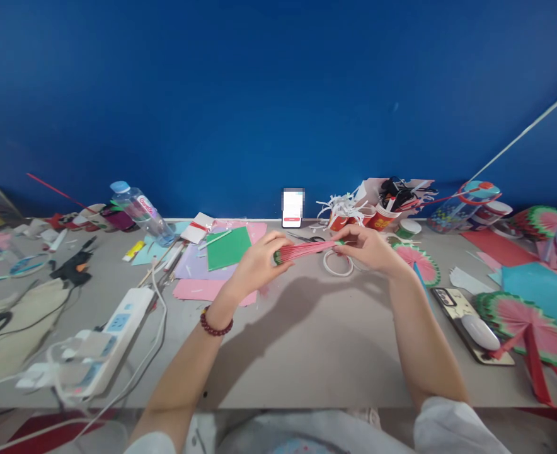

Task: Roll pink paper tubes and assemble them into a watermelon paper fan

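Note:
A narrow bundle of pleated pink paper with green edges (305, 250) is stretched between my hands above the grey table. My left hand (262, 263), with a dark red bead bracelet on the wrist, is closed round its left end. The fingers of my right hand (363, 247) pinch the right end, near a green edge. Just under my right hand lies a white ring (338, 263), and dark scissors (314, 239) rest behind the bundle.
Green paper (229, 248) lies over purple and pink sheets at the left, near a bottle (143, 213) and a power strip (118, 337). A phone (292, 208) stands against the blue wall. Cups (385, 218), a mouse (481, 332) and a finished-looking fan (528, 325) are at the right.

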Demonstrator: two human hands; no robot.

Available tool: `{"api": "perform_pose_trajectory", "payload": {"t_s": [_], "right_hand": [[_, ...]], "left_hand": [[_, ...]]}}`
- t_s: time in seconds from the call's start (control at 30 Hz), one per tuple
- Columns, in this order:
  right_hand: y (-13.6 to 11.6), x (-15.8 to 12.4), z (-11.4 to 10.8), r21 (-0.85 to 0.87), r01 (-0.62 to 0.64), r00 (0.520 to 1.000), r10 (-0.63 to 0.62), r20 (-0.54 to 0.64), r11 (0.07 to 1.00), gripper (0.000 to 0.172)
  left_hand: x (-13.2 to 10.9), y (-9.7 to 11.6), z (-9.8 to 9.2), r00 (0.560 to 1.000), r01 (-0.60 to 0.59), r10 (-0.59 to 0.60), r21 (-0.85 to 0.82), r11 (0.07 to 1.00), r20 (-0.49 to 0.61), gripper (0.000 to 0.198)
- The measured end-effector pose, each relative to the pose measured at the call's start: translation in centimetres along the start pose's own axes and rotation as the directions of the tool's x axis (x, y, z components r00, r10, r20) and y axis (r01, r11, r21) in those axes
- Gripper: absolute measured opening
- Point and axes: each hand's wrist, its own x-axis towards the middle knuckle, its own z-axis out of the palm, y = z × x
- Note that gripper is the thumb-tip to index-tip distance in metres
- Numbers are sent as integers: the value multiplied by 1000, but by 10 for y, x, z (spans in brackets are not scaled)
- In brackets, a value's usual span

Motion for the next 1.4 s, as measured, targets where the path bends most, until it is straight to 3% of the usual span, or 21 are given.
{"api": "perform_pose_trajectory", "payload": {"t_s": [0.17,0.37,0.6,0.83,0.97,1.2,1.4], "right_hand": [[4,3,0,19,9,997,-10,80,1000,31],[3,5,9,-35,41,987,-36,155,999,22],[11,9,13,-46,40,981,-30,192,998,20],[12,10,13,-78,20,972,-2,233,997,21],[11,10,14,-111,7,967,22,252,994,21],[15,12,14,-208,42,986,-6,167,977,22],[19,14,19,-386,95,993,-60,102,918,22]], "left_hand": [[0,-2,-5,991,-81,77,-31,996,-111,40],[-3,0,-4,986,-70,60,-60,996,-158,41],[-1,3,-4,969,-176,168,-31,984,-182,14],[0,0,-7,978,-157,169,99,983,-124,13],[0,-3,-4,984,-102,108,54,993,-139,12],[0,-11,-3,993,41,-48,-67,997,-109,25],[2,-25,3,993,101,-100,5,995,-70,19]]}}
